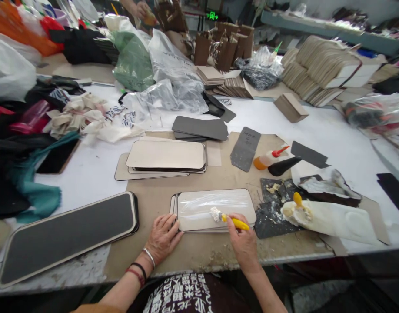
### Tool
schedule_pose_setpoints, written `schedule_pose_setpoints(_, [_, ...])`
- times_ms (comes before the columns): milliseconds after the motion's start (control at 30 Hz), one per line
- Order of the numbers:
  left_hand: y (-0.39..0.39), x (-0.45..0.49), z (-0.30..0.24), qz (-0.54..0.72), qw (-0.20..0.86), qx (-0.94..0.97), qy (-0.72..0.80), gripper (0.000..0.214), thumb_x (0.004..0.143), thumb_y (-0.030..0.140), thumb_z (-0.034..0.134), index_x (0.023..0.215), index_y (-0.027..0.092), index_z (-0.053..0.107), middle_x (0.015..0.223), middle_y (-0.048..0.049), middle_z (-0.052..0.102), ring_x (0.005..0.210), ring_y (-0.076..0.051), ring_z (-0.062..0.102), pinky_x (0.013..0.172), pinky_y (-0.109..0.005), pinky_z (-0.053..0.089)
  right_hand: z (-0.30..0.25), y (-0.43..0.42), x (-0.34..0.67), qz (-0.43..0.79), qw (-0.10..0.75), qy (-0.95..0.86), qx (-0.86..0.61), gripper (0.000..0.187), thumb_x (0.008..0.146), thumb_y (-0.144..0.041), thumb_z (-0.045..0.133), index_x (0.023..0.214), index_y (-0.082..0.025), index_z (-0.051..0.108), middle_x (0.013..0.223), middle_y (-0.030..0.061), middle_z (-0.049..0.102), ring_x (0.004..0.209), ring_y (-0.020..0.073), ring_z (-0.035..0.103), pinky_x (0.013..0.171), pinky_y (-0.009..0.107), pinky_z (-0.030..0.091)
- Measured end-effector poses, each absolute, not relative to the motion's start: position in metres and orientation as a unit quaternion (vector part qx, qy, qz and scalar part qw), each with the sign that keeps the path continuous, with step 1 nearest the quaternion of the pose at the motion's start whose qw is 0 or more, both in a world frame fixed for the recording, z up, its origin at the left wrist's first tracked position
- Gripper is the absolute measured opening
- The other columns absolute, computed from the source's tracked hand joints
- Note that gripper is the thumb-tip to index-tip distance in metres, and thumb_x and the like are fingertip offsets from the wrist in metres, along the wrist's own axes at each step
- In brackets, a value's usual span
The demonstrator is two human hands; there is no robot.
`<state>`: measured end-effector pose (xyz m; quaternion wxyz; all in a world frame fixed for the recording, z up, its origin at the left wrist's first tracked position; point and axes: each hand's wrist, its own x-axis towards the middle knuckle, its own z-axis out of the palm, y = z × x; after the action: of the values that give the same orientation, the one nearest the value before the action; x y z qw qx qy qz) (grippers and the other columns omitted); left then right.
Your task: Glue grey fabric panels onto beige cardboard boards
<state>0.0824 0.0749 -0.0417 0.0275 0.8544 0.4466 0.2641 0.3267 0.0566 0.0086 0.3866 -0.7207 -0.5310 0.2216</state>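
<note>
In my right hand [241, 239] is a glue brush with a yellow handle [240, 223]; its bristle end [215, 214] is caked with white paste. The brush tip is over the top beige panel [199, 200], a rounded rectangle with shiny wet streaks across it. Several panels lie stacked beneath. My left hand [164, 238] rests with fingers stretched out against the stack's left front corner. To the right lies a white plastic bottle [346, 221] on its side, its opening smeared with paste and a yellow piece [297, 199] sticking out.
Another beige panel stack [167, 154] lies behind, a long dark-grey panel stack [72, 234] at left. Glue bottles with a red tip [279, 151] and a black nozzle [284, 166] stand at right. A phone [58, 157], plastic bags [173, 61] and bundled boards [326, 65] surround the area.
</note>
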Motion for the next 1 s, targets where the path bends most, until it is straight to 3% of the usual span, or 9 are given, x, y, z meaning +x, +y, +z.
schedule_pose_setpoints(267, [0.075,0.085,-0.042,0.271,0.011,0.858,0.436,0.019,0.073,0.024,0.058,0.091,0.018,0.057,0.097,-0.0107,0.063,0.097,-0.023,0.054,0.085,-0.041,0.040,0.019,0.040,0.398,0.121,0.344,-0.477,-0.799,0.028,0.080,-0.043,0.045,0.080,-0.017,0.056,0.078,0.0052,0.060,0.070,0.0159,0.057,0.067,0.029,0.046])
schedule_pose_setpoints(500, [0.076,0.085,-0.042,0.256,-0.021,0.873,0.414,0.021,0.072,0.023,0.058,0.092,0.017,0.056,0.098,-0.0118,0.060,0.095,-0.023,0.054,0.083,-0.041,0.041,0.018,0.043,0.403,0.015,0.332,-0.613,-0.717,0.017,0.083,-0.028,0.044,0.088,-0.018,0.058,0.083,0.0070,0.061,0.081,0.0177,0.056,0.077,0.035,0.047])
schedule_pose_setpoints(700, [0.075,0.084,-0.043,0.257,-0.022,0.873,0.414,0.023,0.072,0.023,0.059,0.094,0.018,0.055,0.092,-0.0098,0.059,0.093,-0.023,0.053,0.082,-0.040,0.042,0.011,0.033,0.340,0.089,0.305,-0.706,-0.633,0.024,0.082,-0.012,0.044,0.100,-0.022,0.055,0.087,0.0069,0.061,0.085,0.0184,0.055,0.077,0.035,0.048])
schedule_pose_setpoints(1000, [0.074,0.084,-0.045,0.247,0.001,0.863,0.441,0.023,0.074,0.025,0.057,0.094,0.015,0.054,0.092,-0.0094,0.061,0.093,-0.021,0.053,0.084,-0.038,0.041,0.023,0.036,0.260,0.294,0.390,-0.670,-0.559,0.019,0.082,-0.011,0.044,0.095,-0.021,0.054,0.087,0.0058,0.060,0.085,0.0155,0.055,0.076,0.031,0.048])
